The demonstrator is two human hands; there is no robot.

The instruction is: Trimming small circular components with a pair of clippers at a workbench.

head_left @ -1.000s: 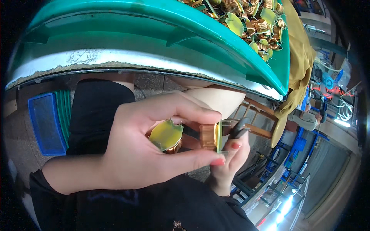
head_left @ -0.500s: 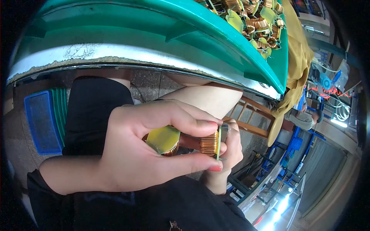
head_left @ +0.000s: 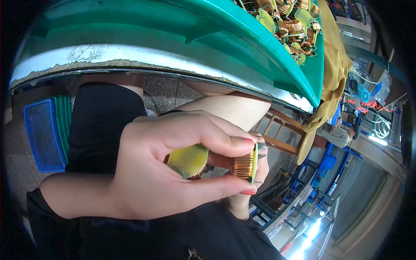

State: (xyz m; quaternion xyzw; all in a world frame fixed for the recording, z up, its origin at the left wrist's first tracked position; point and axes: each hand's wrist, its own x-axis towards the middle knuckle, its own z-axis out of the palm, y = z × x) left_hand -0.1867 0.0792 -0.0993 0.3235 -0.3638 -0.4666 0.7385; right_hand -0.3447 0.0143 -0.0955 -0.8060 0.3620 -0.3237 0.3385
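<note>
My left hand (head_left: 147, 169) is closed around two copper-wound coils on yellow-green boards. Between its thumb and fingertips sits one coil (head_left: 242, 166), whose board (head_left: 254, 164) stands on edge with metal pins pointing right. The second coil (head_left: 197, 173) is tucked against the palm, its yellow-green board (head_left: 188, 160) facing up. Just behind the pinned side is my right hand (head_left: 261, 171), largely covered by the left hand and the coil. Its visible fingers look curled; what they hold, if anything, is hidden.
A green tray (head_left: 242, 47) on the worktop above my lap carries a heap of similar coils (head_left: 294, 28). Mustard cloth (head_left: 336, 65) hangs beside it. Blue and green trays (head_left: 43, 134) stand on the floor at left. A wooden chair (head_left: 281, 130) and another person (head_left: 338, 135) are at right.
My left hand and the coil at its fingertips have shifted slightly right. The right hand is now more covered, and the coil's pins show more clearly.
</note>
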